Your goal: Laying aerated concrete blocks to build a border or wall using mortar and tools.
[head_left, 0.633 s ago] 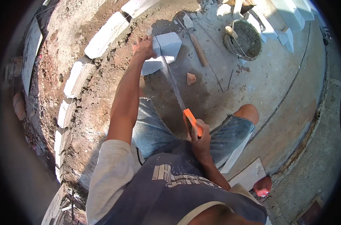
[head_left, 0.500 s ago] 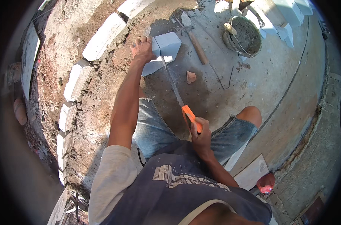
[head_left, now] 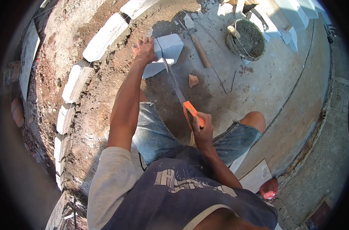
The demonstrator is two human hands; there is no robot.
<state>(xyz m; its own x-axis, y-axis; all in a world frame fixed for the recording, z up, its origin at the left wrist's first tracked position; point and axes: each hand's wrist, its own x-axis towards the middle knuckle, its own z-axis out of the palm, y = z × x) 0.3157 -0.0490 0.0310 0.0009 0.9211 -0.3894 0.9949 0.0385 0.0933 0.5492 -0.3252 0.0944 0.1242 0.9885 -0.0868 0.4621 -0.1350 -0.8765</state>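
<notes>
A pale lightweight block point(head_left: 170, 45) lies on the ground ahead of my knees, with a dark cut line running into it. My left hand point(head_left: 145, 51) presses on its left end, fingers spread over the edge. In my right hand point(head_left: 203, 132) is the orange handle of a hand saw point(head_left: 176, 87), fingers wrapped round it. The saw's blade slants up and left, its tip end at the block's near side by the cut. Another white piece point(head_left: 153, 69) shows beneath the block's near edge.
A hammer point(head_left: 199, 50) with a wooden handle lies right of the block, near a bent metal rod point(head_left: 232, 86) and a broken brick piece point(head_left: 193, 80). A bucket of mortar point(head_left: 251, 40) stands farther right. White blocks point(head_left: 105, 37) form a curved row along the left.
The saw and my right hand have shifted slightly up and left. My left hand keeps its place on the block. The whole view has moved a little.
</notes>
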